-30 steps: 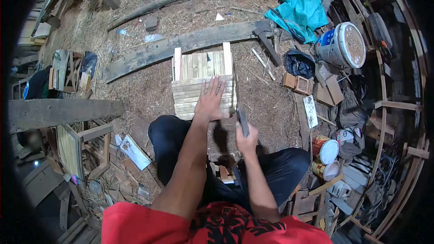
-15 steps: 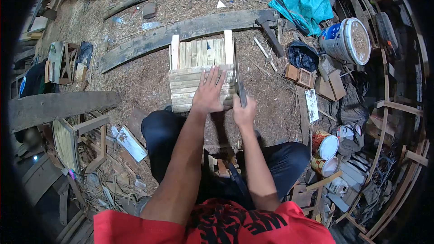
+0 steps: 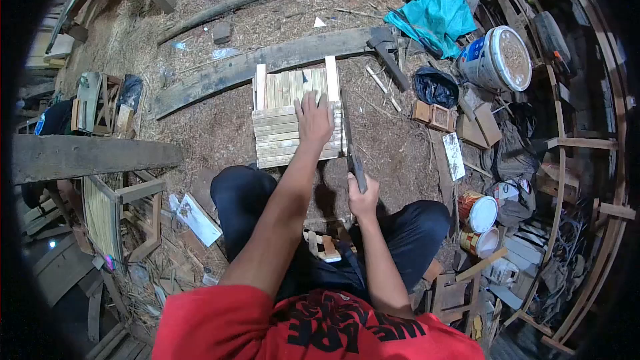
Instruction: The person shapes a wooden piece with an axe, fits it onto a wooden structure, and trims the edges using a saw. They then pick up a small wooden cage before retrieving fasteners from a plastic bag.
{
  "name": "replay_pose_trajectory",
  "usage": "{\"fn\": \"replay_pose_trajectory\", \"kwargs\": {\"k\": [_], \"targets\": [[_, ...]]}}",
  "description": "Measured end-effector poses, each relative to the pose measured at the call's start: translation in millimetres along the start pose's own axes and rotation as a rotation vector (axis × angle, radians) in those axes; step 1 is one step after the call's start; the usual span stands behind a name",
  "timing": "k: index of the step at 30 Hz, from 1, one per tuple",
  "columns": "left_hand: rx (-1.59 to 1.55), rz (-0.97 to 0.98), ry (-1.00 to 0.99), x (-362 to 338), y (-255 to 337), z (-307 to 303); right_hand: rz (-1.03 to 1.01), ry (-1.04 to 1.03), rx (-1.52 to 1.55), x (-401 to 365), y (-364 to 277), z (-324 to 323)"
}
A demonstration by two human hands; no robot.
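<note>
In front of my knees rests a small box-like piece of pale wooden slats [image 3: 275, 135], with two upright strips at its far end. My left hand [image 3: 314, 120] presses down on its top, fingers somewhat bent and apart near the far edge of the crosswise slats. My right hand [image 3: 363, 196] is wrapped round the near end of a saw [image 3: 353, 155], whose long narrow blade runs along the right side of the slats. The blade's teeth are too small to make out.
A dark plank [image 3: 220, 79] lies beyond the slats, with a hammer-shaped tool [image 3: 388, 60] at its right end. To the right stand a white bucket [image 3: 510, 60], a black plastic bag [image 3: 435, 87] and paint cans [image 3: 481, 213]. A thick beam [image 3: 93, 158] juts in from the left.
My right hand has drawn the saw back towards my body. My left hand has shifted further forward on the slats, its fingers more bent. The view has shifted slightly.
</note>
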State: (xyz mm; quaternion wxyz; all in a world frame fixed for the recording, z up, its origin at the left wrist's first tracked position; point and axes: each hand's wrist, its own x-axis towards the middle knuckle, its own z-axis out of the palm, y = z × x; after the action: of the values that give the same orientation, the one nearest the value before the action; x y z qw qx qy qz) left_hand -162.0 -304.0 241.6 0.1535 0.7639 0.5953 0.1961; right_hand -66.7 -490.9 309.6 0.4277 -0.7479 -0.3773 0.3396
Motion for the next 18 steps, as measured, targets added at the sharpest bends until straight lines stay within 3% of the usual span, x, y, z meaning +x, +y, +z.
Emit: {"fn": "replay_pose_trajectory", "kwargs": {"k": [2,5,6,13,18], "targets": [[0.116,0.033,0.248,8.1,5.5,12.5,-0.009,-0.002,-0.012,3.6,0.5,-2.2],[-0.021,-0.009,0.049,10.0,4.7,9.1,-0.005,0.005,-0.024,5.4,-4.7,1.2],[-0.016,0.008,0.128,11.5,5.7,11.2,-0.001,0.002,-0.041,8.9,-8.6,2.2],[-0.03,-0.008,0.141,14.4,3.5,16.2,-0.017,0.036,-0.067,55.4,-22.5,26.1],[-0.052,-0.046,0.126,21.7,1.9,20.4,-0.007,0.002,-0.014,6.7,-6.8,9.4]]}}
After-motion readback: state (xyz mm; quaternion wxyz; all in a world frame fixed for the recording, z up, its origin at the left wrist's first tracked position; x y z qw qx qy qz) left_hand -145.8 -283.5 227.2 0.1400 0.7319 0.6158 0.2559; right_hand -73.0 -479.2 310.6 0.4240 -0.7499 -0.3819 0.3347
